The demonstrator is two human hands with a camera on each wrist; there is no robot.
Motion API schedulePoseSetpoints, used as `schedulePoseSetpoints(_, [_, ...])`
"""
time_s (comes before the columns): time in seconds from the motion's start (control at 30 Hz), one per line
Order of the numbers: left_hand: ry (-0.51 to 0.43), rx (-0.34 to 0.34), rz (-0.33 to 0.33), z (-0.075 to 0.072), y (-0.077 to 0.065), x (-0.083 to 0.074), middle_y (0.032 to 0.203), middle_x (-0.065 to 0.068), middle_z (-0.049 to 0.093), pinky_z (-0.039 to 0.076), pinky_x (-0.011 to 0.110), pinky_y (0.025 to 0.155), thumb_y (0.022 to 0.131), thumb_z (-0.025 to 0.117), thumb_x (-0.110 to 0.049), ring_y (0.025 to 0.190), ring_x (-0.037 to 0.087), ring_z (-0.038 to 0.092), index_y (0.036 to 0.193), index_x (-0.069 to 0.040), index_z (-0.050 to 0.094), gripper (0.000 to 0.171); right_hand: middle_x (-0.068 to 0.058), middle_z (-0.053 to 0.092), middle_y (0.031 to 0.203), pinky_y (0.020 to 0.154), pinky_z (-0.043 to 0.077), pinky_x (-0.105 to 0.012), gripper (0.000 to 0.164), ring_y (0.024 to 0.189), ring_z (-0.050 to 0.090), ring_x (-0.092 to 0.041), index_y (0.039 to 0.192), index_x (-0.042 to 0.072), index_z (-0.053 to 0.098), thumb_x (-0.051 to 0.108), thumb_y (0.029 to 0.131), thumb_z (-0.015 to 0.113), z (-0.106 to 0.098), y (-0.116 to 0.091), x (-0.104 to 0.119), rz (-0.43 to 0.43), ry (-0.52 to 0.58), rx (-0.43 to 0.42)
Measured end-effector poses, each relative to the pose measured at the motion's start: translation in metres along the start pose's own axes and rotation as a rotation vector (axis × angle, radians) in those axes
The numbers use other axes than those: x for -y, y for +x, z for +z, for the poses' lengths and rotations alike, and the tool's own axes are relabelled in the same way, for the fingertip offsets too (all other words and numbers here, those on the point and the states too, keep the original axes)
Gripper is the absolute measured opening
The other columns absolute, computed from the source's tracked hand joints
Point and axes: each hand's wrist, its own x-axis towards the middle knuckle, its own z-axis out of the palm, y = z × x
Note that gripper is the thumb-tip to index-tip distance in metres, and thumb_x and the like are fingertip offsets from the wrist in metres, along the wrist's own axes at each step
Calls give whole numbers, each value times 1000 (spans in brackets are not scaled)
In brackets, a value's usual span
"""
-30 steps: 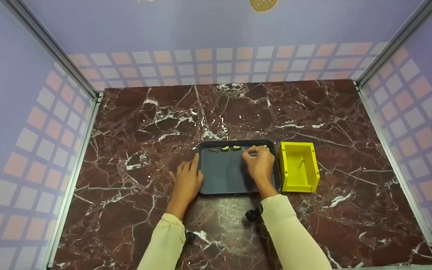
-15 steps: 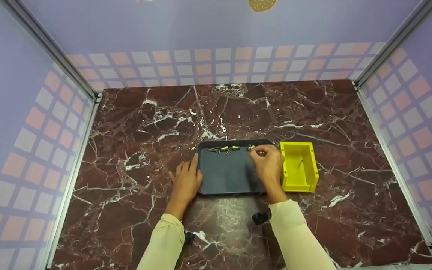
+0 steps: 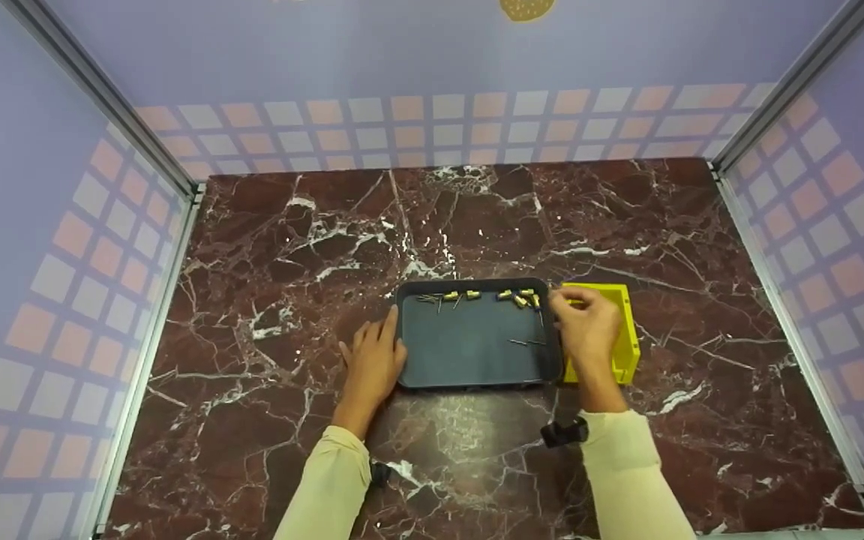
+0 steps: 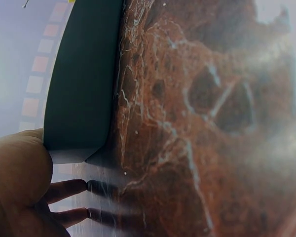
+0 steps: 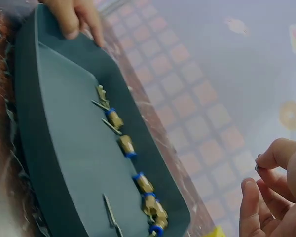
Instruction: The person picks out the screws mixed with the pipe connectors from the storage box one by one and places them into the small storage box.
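The right hand (image 3: 588, 326) had its grip closed, thumb and finger pinching a tiny dark metal piece (image 5: 257, 167), mostly hidden. In the head view it overlapped the open yellow plastic bin (image 3: 631, 337), covering much of its inside, so what had been put there could not be told. The work looked unfinished: brass-coloured fittings with blue collars (image 5: 144, 182) and thin grey metal pins (image 5: 108, 210) lay in the dark grey rectangular tray (image 3: 462, 341), most along its far wall. The left hand (image 3: 374, 360), grasping nothing, touched the tray's left end on the dark red marbled surface (image 3: 289, 255). No brand, label or writing was readable
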Motion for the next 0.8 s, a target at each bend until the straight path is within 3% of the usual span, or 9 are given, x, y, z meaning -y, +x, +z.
schedulePoseSetpoints(0.17, [0,6,-5,0,0,-1,145,12,58,19,81,112,101,54,-26,145,40,42,160,-26,37,61,4,72,72,60,61,-29,15,66,70,-11,94,0,79,13,87,74,-19,8,-6,113,116,9])
schedulePoseSetpoints(0.43, [-7,15,-9,-1,-1,-2,145,12,58,18,81,112,102,54,-26,145,40,41,160,-26,36,61,6,72,76,68,63,-30,18,76,71,-9,96,2,80,17,89,75,-40,14,-13,174,111,2])
schedulePoseSetpoints(0.8, [-3,3,3,-1,-1,-1,145,11,58,20,81,111,102,54,-26,144,40,42,160,-25,37,60,5,69,70,60,61,-26,19,64,69,-5,96,-2,79,15,88,75,-51,18,-32,166,68,-73])
